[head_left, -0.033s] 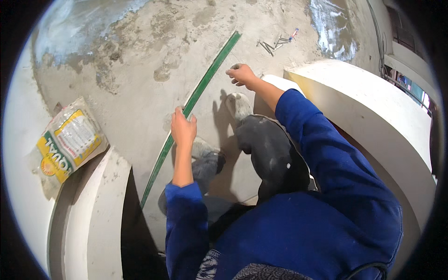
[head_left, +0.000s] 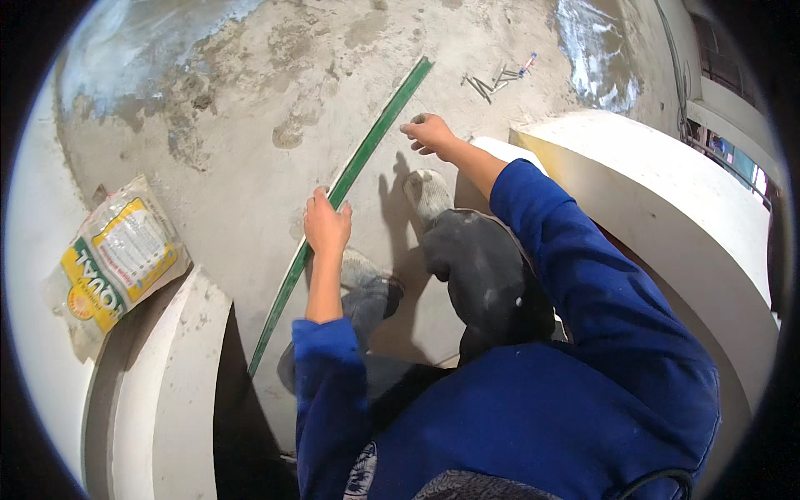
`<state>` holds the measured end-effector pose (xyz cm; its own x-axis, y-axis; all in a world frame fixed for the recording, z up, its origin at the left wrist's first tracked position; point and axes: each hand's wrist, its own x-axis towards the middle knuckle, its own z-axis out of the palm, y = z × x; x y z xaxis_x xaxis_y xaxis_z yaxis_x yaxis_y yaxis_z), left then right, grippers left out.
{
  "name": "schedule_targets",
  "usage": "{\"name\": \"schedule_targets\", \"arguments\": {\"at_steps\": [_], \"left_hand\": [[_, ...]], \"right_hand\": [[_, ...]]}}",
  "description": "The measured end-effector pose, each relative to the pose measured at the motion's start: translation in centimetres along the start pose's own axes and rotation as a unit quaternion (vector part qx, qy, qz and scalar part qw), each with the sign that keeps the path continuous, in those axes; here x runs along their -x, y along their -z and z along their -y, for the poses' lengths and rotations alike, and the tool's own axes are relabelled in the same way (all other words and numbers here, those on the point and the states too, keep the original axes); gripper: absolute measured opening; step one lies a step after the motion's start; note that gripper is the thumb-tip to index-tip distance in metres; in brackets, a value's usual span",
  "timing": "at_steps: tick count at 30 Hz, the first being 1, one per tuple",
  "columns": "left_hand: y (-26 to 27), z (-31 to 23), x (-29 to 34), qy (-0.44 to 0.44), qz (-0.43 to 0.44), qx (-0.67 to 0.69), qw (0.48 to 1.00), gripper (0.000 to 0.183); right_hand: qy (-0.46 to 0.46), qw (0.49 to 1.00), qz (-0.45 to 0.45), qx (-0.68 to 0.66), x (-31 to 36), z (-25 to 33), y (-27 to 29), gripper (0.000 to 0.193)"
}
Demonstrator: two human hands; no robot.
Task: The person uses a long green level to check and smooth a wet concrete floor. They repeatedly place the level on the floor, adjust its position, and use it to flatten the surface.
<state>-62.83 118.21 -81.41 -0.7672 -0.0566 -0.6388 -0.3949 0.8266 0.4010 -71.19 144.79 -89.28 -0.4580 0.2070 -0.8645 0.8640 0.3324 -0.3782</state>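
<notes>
A long, narrow green channel strip (head_left: 379, 133) with a pale edge slants across the grey floor, from far middle to near left. My left hand (head_left: 326, 222) is closed round it near its middle, with the thumb on the right side. To the right of the strip, apart from it, my right hand (head_left: 427, 135) hangs above the floor. Its fingers are curled and the thumb and forefinger are pressed together; whatever is between them is too small to make out.
Several metal bolts or anchors (head_left: 481, 87) and a small red-and-blue item (head_left: 527, 65) lie at the far right. A yellow, green and white bag (head_left: 125, 250) rests on the left ledge (head_left: 187, 367). A white curved wall (head_left: 650, 179) borders the right. My shoes (head_left: 429, 193) stand beside the strip.
</notes>
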Motion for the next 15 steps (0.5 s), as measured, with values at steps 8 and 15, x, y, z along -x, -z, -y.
{"name": "schedule_targets", "arguments": {"at_steps": [8,15], "left_hand": [[-10.2,4.7,-7.9,-0.109,0.011,-0.218,0.970,0.057],[-10.4,6.3,-9.1,-0.193,-0.008,-0.129,0.973,0.041]], "right_hand": [[-0.005,0.996,-0.027,-0.085,-8.8,0.2,-1.4,0.050],[0.006,0.970,0.008,-0.243,-8.8,-0.8,-1.1,0.051]]}}
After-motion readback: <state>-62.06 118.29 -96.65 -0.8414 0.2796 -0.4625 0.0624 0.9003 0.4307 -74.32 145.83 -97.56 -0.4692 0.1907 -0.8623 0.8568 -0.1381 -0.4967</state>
